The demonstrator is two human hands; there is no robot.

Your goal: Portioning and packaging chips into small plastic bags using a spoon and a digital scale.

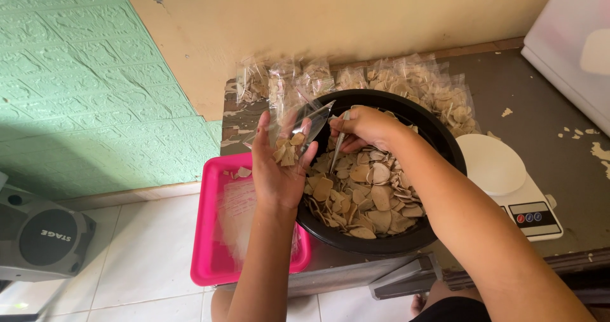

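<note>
At frame centre, my left hand (277, 169) is gripping a clear bag (304, 128) of chips; my right hand (363, 126) is pinching its open mouth above the black bowl (438, 137) on the desk (540, 93). Filled bags (406, 77) are lying beyond.

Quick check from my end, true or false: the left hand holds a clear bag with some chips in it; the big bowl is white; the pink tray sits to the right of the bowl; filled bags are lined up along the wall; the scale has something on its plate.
1. The left hand holds a clear bag with some chips in it. True.
2. The big bowl is white. False: it is black.
3. The pink tray sits right of the bowl. False: it is on the bowl's left.
4. Filled bags line the wall. True.
5. The scale carries something. False: its plate is bare.
</note>
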